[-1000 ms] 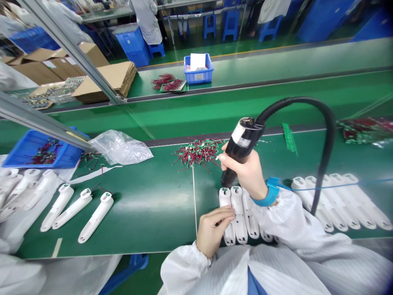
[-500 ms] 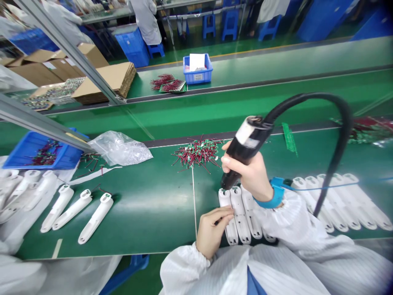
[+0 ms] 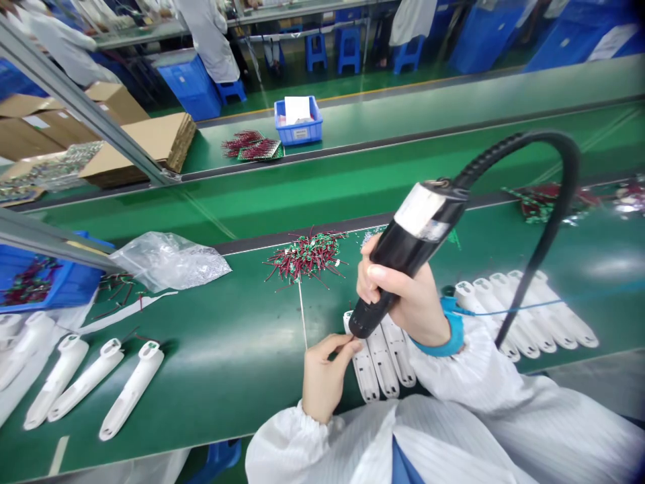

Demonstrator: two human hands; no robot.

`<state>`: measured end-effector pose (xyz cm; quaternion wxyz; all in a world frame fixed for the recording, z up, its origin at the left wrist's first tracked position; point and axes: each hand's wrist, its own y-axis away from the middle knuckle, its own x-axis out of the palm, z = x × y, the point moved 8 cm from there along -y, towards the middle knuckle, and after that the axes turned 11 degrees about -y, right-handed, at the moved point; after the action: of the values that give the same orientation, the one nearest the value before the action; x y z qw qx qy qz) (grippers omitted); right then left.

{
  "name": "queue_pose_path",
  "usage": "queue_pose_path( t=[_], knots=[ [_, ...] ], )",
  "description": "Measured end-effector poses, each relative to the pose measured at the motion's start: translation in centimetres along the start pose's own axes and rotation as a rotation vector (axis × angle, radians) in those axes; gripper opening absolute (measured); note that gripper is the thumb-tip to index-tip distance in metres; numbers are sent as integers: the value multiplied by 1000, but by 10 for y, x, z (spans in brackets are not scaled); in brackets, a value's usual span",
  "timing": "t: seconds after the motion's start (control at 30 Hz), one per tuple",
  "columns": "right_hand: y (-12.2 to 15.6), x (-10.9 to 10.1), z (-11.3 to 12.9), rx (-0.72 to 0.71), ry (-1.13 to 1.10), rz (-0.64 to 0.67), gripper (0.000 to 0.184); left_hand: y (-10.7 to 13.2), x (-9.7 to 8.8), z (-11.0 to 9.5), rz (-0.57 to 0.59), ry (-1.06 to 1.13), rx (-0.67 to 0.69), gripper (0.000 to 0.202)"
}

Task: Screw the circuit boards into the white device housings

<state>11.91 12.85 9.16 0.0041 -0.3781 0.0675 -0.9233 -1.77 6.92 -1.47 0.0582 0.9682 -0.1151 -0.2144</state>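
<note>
right hand [image 3: 413, 299]: wrapped around black tool [image 3: 406, 252]
left hand [image 3: 324, 376]: narrow, by tool's tip; can't tell if holding anything
white cases [image 3: 385, 368]: side by side

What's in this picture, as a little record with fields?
Right grip: wrapped around a black electric screwdriver
Left grip: by the screwdriver's lower end; contact unclear
Below the tool: white plastic casings, side by side
Beyond: pile of green circuit boards with dark red wires
Bench, left: more white casings, clear plastic bag
Right wrist strap: blue
</note>
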Motion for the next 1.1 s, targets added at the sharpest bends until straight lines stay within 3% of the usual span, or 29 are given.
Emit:
queue_pose_path(
  t=[0.17,0.27,0.53,0.7,0.87,1.0,1.1],
  knots=[
    [7,3,-9,46,18,31,24,7,-8,-23,-87,-438,245,22],
    [10,4,-9,51,41,33,25,10,-7,-30,-78,-578,317,22],
    [16,4,-2,43,80,26,26,10,-6,-37,-50,-584,363,25],
    [25,7,8,-7,127,33,23,13,-4,-37,-24,-480,322,28],
    [36,-9,57,-200,246,-9,21,11,-13,-11,3,-425,106,24],
    [58,-48,113,-420,290,-272,17,10,-3,27,185,-454,-123,20],
    [85,-76,141,-523,340,-493,16,9,16,39,302,-338,-173,25]
  ],
)
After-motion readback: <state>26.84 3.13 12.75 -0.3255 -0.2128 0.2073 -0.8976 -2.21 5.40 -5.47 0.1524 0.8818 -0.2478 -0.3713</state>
